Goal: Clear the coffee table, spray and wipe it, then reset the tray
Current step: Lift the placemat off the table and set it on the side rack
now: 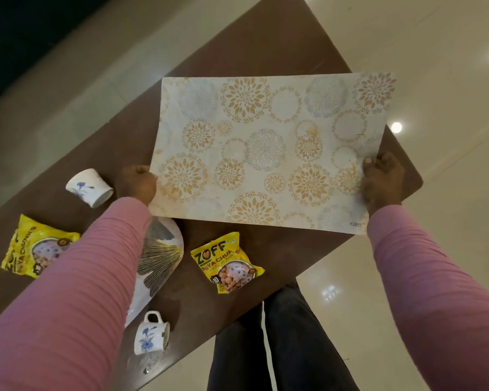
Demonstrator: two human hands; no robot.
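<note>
Cream placemat (266, 153), gold-patterned and stained, is held above the coffee table (266, 38). The left hand (137, 184) and right hand (381, 179) grip its short edges. Clearing looks barely begun: tipped cups (89, 187), yellow packets (227, 262) and the tray (164, 249) lie towards the table's near edge. Spraying, wiping and resetting are not yet done.

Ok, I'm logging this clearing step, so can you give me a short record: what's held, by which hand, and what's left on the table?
held: placemat, round floral print, brownish stains
left hand: grips the mat's left edge
right hand: grips the right edge, thumb on top
table: brown, under the mat
far cup: on its side
near cup: on its side, handle up
left packet: yellow, flat
middle packet: yellow, flat
tray: white, gold fan print, partly hidden by left sleeve
</note>
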